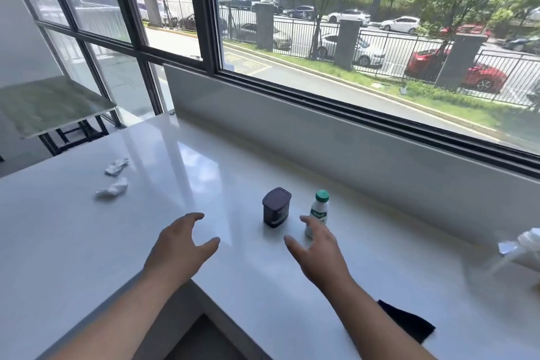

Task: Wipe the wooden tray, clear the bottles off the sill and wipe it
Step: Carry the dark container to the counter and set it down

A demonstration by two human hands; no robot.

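Note:
A small white bottle (319, 210) with a green cap stands upright on the white sill (394, 257). Just to its left stands a dark squat container (275, 207) with a flat lid. My right hand (315, 248) hovers in front of the bottle, fingers spread, its fingertips covering the bottle's lower part; whether they touch it I cannot tell. My left hand (181, 245) is open over the sill, left of the dark container and apart from it. A dark cloth (409, 323) lies on the sill beside my right forearm. No wooden tray is in view.
Two crumpled white tissues (114, 181) lie at the far left of the sill. A pale, blurred object (523, 245) sits at the right edge. The window frame (350, 105) runs along the back, above a low white wall. A grey tabletop (49, 105) stands at the left.

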